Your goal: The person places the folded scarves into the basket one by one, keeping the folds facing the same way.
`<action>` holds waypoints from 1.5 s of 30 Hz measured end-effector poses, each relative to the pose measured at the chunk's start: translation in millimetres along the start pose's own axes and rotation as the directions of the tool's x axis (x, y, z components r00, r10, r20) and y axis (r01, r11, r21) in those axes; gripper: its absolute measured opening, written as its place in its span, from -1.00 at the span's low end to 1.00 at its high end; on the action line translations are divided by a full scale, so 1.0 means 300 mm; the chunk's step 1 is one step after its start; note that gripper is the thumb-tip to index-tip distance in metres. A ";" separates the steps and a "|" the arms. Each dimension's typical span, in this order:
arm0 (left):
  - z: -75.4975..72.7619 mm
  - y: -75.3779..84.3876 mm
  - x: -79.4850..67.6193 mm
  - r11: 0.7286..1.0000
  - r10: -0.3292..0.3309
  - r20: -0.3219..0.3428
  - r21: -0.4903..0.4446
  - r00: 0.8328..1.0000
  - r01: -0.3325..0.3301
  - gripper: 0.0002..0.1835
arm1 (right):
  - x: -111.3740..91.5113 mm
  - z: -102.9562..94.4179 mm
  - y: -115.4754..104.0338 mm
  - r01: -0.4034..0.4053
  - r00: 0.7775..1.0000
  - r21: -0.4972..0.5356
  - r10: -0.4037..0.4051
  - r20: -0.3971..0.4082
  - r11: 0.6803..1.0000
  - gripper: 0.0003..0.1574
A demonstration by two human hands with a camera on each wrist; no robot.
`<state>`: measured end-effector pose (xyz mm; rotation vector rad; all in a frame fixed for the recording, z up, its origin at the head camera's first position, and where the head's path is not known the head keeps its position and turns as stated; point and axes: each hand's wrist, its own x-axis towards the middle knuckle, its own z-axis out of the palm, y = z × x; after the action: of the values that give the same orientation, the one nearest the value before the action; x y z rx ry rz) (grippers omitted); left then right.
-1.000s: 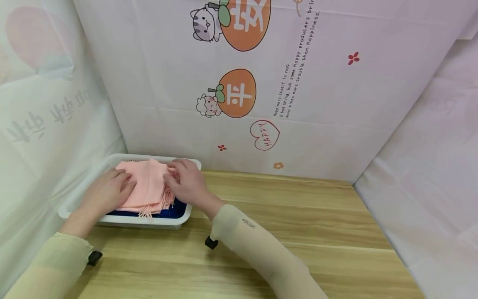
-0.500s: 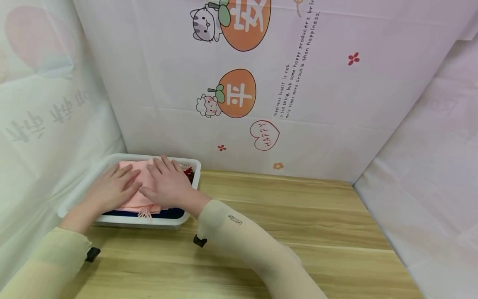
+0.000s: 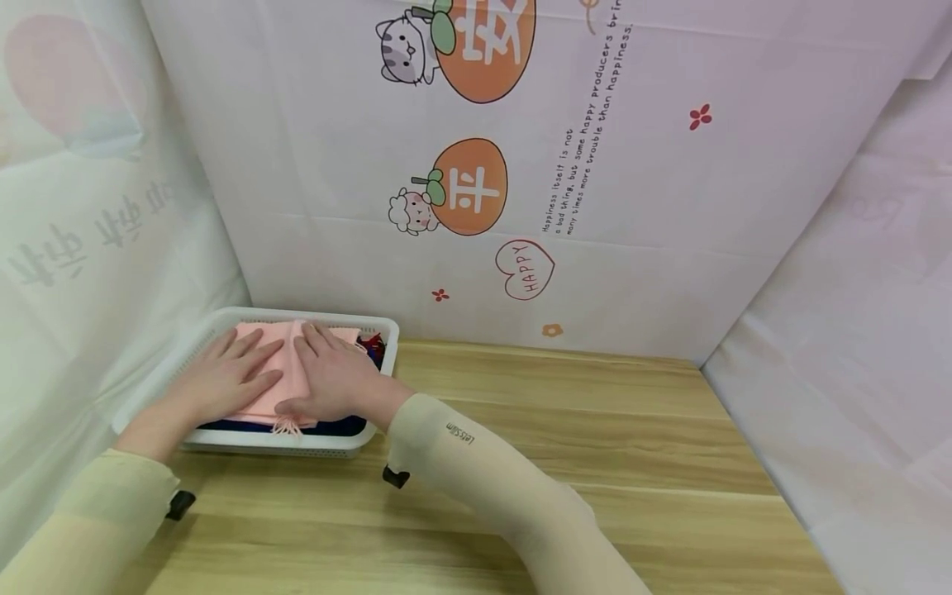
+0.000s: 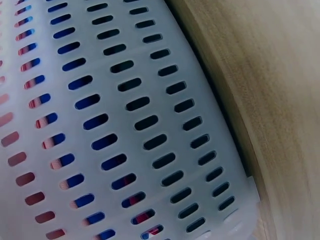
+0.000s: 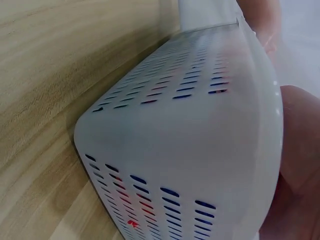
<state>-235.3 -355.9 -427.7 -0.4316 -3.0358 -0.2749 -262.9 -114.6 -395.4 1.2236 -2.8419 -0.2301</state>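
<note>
A folded pink scarf (image 3: 271, 402) with a fringe lies on top inside a white perforated basket (image 3: 327, 441). My left hand (image 3: 221, 382) rests on the scarf's left part with its fingers spread. On the right part, my right hand (image 3: 332, 373) presses down, fingers fairly straight and thumb toward the front. A low ridge stands up in the scarf between the two hands. Dark blue cloth (image 3: 344, 426) shows underneath, and red fringe (image 3: 376, 347) at the back right corner. In the right wrist view, the basket's wall (image 5: 170, 135) partly hides the hand.
The basket stands on a wooden table (image 3: 565, 438), close to the left and back sheets. A printed white sheet (image 3: 632, 273) rises behind the table. Table surface extends to the right. In the left wrist view, the basket wall (image 4: 145, 90) fills most of the picture.
My right hand has gone from the scarf's right fringed edge inward and left, coming to lie on the scarf. The red fringe at the corner is now uncovered. My left hand stays nearly in place.
</note>
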 end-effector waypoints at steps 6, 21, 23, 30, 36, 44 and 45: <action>0.007 -0.002 -0.001 1.000 -0.019 0.023 -0.016 1.000 0.019 -0.15 | -0.006 0.013 0.002 -0.040 0.997 0.040 0.038 0.061 0.998 0.48; 0.033 -0.028 -0.001 0.994 -0.075 0.066 -0.074 0.995 0.080 -0.03 | 0.003 0.065 -0.007 -0.135 0.986 0.065 0.128 0.105 0.989 0.78; 0.034 -0.027 -0.003 0.993 -0.079 0.070 -0.084 0.994 0.084 -0.02 | 0.003 0.074 -0.007 -0.136 0.985 0.056 0.129 0.114 0.989 0.76; 0.036 -0.024 -0.002 0.988 -0.082 0.097 -0.119 0.992 0.093 0.02 | -0.003 0.091 -0.013 -0.131 0.980 -0.047 0.136 0.144 0.990 0.64; 0.039 -0.026 0.003 0.986 -0.078 0.105 -0.137 0.991 0.092 0.07 | 0.005 0.104 -0.022 -0.137 0.974 -0.104 0.153 0.167 0.985 0.59; 0.056 -0.029 0.007 0.991 -0.061 0.102 -0.116 0.993 0.073 0.11 | 0.007 0.105 -0.029 -0.139 0.964 -0.123 0.162 0.209 0.983 0.57; 0.057 -0.030 0.009 0.991 -0.060 0.101 -0.113 0.993 0.071 0.11 | 0.008 0.104 -0.028 -0.139 0.964 -0.126 0.164 0.210 0.982 0.57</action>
<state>-241.0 -360.4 -445.8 -0.3633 -3.1448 -0.4501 -261.3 -118.4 -427.5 1.0114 -3.0412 -0.5402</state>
